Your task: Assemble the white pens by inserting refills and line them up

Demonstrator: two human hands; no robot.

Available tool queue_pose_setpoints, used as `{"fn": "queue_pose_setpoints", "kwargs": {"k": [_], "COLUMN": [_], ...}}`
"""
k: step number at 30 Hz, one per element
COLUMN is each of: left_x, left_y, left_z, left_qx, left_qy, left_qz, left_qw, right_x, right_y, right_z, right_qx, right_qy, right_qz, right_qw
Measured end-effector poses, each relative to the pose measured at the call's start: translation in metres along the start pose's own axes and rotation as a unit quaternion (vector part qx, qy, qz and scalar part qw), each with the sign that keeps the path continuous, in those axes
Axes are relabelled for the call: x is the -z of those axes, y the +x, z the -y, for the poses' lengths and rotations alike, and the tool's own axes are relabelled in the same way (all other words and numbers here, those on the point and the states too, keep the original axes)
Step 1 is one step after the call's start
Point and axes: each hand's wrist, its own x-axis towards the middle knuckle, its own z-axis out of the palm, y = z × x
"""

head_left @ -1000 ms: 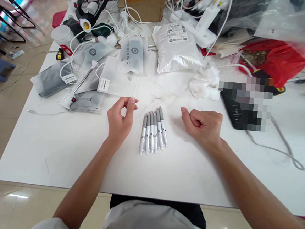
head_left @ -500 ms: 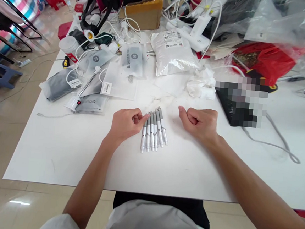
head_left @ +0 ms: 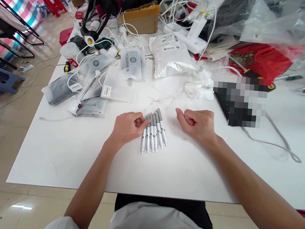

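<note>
Several white pens with grey grips (head_left: pixel 155 133) lie side by side in a row on the white table (head_left: pixel 84 158), straight in front of me. My left hand (head_left: pixel 126 128) rests on the table at the row's left side. Its fingers are curled, and the thumb and forefinger pinch the grey end of the leftmost pen. My right hand (head_left: pixel 198 125) lies just right of the row in a loose fist, thumb out, with nothing visible in it and not touching the pens.
Frosted product pouches (head_left: pixel 130 64), a silver bag (head_left: pixel 171 53), crumpled tissue (head_left: pixel 200 87), white cables and a cardboard box (head_left: pixel 141 15) crowd the far half. A black device (head_left: pixel 226 106) and grey cable (head_left: pixel 278 145) lie right. The table's left edge drops to tiled floor.
My left hand came down from a raised, open pose left of the pens and closed on the leftmost pen's grey end. The right hand stayed put.
</note>
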Motion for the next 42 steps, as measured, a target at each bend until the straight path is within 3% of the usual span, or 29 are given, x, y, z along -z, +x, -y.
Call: {"fn": "queue_pose_setpoints", "kwargs": {"k": [6,12,17,25,34,42], "left_x": [0.0,0.0,0.001,0.0,0.002,0.001], "left_y": [0.0,0.0,0.0,0.0,0.0,0.0], "left_z": [-0.001,-0.001,-0.001,-0.001,0.0,0.003], "left_qx": [-0.001,0.005,0.007,0.0,-0.002,-0.004], "left_qy": [-0.002,0.001,-0.001,-0.002,0.007,0.015], "left_qz": [0.0,0.013,0.017,0.014,0.008,0.009], "left_qw": [1.0,1.0,1.0,1.0,1.0,1.0], "right_x": [0.001,0.003,-0.001,-0.005,-0.005,-0.006], "right_y": [0.0,-0.003,-0.009,-0.013,-0.013,-0.009], "right_z": [0.0,0.015,0.024,0.018,0.017,0.012], "right_qx": [0.013,0.141,0.199,0.165,0.163,0.174], "right_qy": [0.025,0.053,0.04,0.026,0.032,-0.024], "right_qz": [0.047,0.179,0.225,0.248,0.232,0.207], "right_qw": [0.999,0.972,0.953,0.954,0.959,0.962]}}
